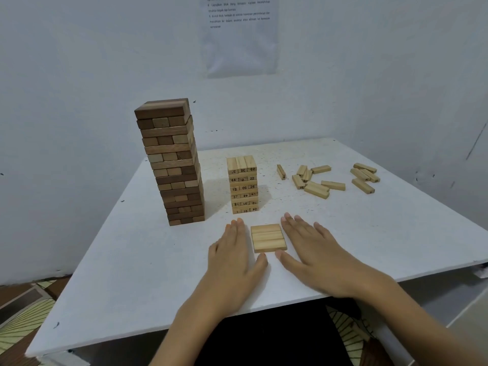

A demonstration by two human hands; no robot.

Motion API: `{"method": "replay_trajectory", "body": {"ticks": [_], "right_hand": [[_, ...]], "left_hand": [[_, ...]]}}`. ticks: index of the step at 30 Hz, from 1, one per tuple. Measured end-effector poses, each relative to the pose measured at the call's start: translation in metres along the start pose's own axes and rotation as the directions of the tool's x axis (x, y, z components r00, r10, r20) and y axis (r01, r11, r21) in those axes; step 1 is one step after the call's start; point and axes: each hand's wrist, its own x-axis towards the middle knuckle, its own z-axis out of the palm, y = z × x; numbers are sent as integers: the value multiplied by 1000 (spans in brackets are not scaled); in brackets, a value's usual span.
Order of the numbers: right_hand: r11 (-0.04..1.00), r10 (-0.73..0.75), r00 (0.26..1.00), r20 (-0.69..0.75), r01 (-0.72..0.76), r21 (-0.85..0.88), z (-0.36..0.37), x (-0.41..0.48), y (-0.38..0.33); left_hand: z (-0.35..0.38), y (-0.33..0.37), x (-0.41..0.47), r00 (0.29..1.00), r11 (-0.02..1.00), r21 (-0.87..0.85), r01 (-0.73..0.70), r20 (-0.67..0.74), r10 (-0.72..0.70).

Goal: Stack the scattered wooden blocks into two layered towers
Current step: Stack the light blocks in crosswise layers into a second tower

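Note:
Three pale wooden blocks [268, 237] lie side by side as one flat layer near the table's front. My left hand [233, 256] lies flat against their left side, fingers straight. My right hand [314, 249] lies flat against their right side, thumb near the front corner. Behind them stands a short tower of pale numbered blocks [243, 184]. A tall tower of darker brown blocks [173, 162] stands to its left. Several loose pale blocks [315, 179] lie scattered at the right, with a smaller group [365, 177] farther right.
The white table [132, 273] stands in a corner of pale walls. A printed sheet [240, 35] hangs on the back wall. Patterned floor covering [23, 315] shows at the lower left, below the table's edge.

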Motion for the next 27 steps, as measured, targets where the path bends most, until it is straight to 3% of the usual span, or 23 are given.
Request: {"method": "replay_trajectory", "body": {"ticks": [7,19,27], "right_hand": [[929,-76,992,-97,105,354,-15,6,36],[844,-165,956,-244,265,467,-16,20,31],[709,-162,874,-458,426,562,-45,30,18]], "left_hand": [[-21,-17,-3,998,896,-443,-44,-59,20],[-11,-34,18,978,882,-433,-189,-167,128],[-39,-22,19,886,740,-545,-395,-438,150]]}}
